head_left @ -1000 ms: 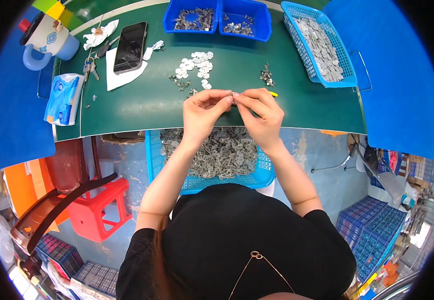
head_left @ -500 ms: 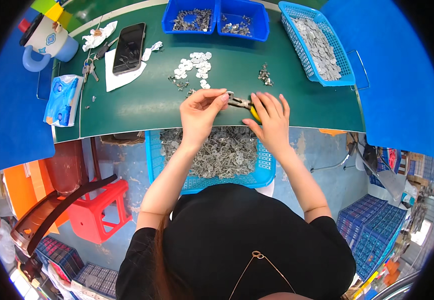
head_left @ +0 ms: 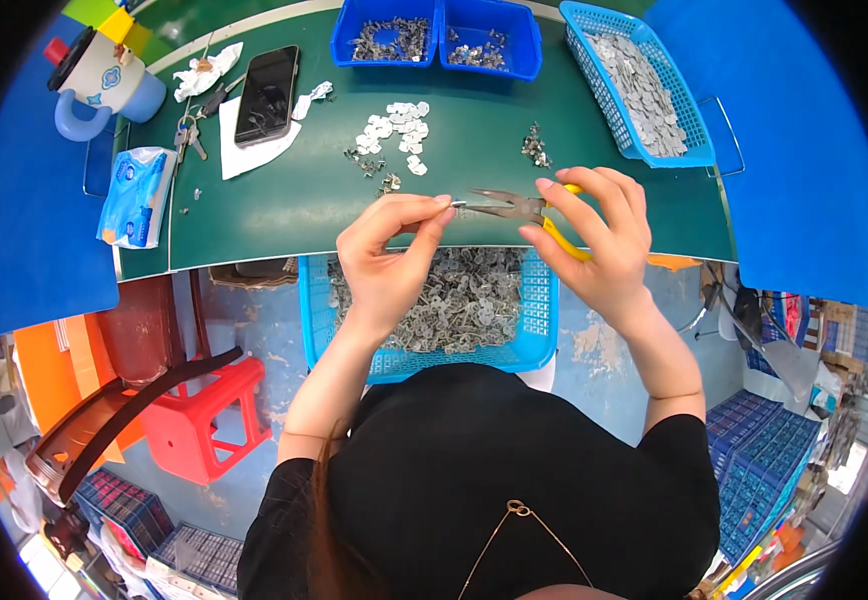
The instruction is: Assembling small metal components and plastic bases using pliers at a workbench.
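Pinching a small metal piece point(head_left: 458, 204) between thumb and fingertip, the left hand point(head_left: 386, 248) hovered over the near edge of the green table point(head_left: 294, 215). The right hand point(head_left: 609, 235) gripped pliers point(head_left: 526, 207) (yellow-handled, jaws parted), their lower tip just beside the piece. Farther back lay a cluster of pale plates point(head_left: 379, 129), with 2 blue bins point(head_left: 384, 62) behind.
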`<state>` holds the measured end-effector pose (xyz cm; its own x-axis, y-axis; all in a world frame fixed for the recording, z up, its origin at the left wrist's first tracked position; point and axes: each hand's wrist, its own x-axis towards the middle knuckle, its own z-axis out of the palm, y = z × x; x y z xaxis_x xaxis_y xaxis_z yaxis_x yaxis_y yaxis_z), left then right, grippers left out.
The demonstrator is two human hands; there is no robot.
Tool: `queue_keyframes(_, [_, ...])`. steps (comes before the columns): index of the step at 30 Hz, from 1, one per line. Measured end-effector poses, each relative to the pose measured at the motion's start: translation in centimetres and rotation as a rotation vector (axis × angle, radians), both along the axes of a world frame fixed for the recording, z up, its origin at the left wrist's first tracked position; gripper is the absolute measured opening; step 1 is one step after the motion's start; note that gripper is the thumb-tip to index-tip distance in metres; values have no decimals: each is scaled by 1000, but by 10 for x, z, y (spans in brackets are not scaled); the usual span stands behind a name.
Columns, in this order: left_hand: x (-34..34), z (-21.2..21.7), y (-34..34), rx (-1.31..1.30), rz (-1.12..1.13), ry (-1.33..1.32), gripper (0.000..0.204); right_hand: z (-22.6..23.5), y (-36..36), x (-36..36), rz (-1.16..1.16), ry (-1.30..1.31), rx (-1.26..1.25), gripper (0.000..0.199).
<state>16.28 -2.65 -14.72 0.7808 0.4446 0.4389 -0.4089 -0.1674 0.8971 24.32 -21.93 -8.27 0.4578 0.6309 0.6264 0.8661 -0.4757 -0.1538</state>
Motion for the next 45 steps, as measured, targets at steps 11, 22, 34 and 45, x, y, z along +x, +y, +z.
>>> queue_keyframes(11, [-7,5,6,190,-3,-35,13,27,5,-3,144,-239,-165,42])
queue_keyframes(22, [-9,12,6,338,-19,-51,13,36,7,-1,248,-329,-206,36])
queue_keyframes(34, [-20,0,-4,-566,-245,92,15,38,-1,7,271,140,-170,35])
queue_keyframes(45, [-24,4,-2,-335,-194,65,15,56,2,-5,185,-53,-231,41])
